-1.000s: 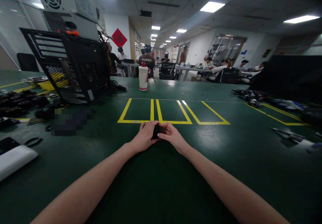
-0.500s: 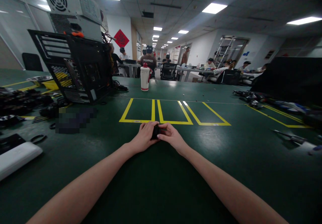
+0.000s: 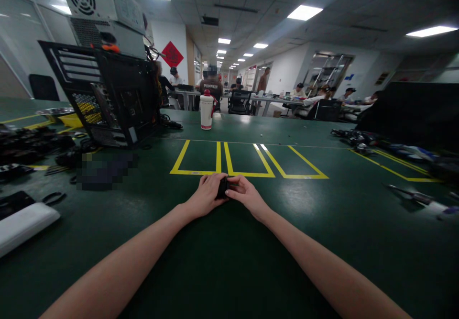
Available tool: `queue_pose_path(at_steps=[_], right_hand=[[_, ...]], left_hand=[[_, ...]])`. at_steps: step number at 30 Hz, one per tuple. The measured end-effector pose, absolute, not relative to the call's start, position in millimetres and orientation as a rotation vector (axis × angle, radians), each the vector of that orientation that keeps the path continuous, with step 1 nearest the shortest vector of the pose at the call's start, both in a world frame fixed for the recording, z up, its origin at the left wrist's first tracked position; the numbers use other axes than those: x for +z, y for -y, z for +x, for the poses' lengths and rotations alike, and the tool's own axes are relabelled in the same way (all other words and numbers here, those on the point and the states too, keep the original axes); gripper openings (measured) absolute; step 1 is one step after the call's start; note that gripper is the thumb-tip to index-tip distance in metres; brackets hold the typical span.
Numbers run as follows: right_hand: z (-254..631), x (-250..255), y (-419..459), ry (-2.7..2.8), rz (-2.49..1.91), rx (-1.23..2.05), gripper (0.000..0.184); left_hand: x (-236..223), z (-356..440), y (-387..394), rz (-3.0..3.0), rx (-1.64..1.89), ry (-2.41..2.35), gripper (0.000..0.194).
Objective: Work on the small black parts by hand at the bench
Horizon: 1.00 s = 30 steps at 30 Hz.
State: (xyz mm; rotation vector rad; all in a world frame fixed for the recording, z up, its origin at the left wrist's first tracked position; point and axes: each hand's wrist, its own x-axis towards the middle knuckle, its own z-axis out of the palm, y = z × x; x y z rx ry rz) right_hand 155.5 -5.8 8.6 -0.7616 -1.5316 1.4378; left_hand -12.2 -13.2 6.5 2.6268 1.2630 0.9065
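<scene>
A small black object (image 3: 223, 188) sits between my two hands at the middle of the green table (image 3: 229, 252); its kind is too dark and covered to make out. My left hand (image 3: 208, 194) wraps around its left side, with the fingers over the top. From the right, my right hand (image 3: 245, 194) pinches it between thumb and fingertips. Just beyond the hands, yellow tape (image 3: 249, 175) outlines several boxes on the tabletop.
A black computer case (image 3: 132, 104) with power supply units (image 3: 125, 10) on top stands at the left. Behind the tape is a white bottle (image 3: 206, 112) with a red cap. Cables (image 3: 28, 144) and a white object (image 3: 28, 225) lie left, a screwdriver-like tool (image 3: 416, 195) right. People sit farther back.
Both hands stay in nearly the same place around the black object. The fingers of my right hand have shifted very slightly.
</scene>
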Motion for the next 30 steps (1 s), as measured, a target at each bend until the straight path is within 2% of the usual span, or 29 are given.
queue_pose_path(at_steps=[3,8,18,24,30], right_hand=[[155.3,9.7,6.2,1.526,-0.781,1.406,0.028],[156.0,9.6,5.2,1.516,-0.85,1.445,0.037],[155.8,9.6,6.5,1.538,-0.8,1.41,0.029],[157.2,10.4,5.4,1.553,-0.832,1.439,0.036],[156.9,9.0,5.7,1.518,-0.73,1.473,0.032]], left_hand=[[7.2,-12.1,13.6,2.63,0.896,-1.262,0.059],[9.5,-12.0,15.1,2.623,0.889,-1.259,0.059],[11.9,-12.1,16.1,2.614,0.878,-1.249,0.058],[10.7,-11.8,15.3,2.619,0.88,-1.239,0.058],[9.0,-11.1,14.0,2.626,0.889,-1.262,0.056]])
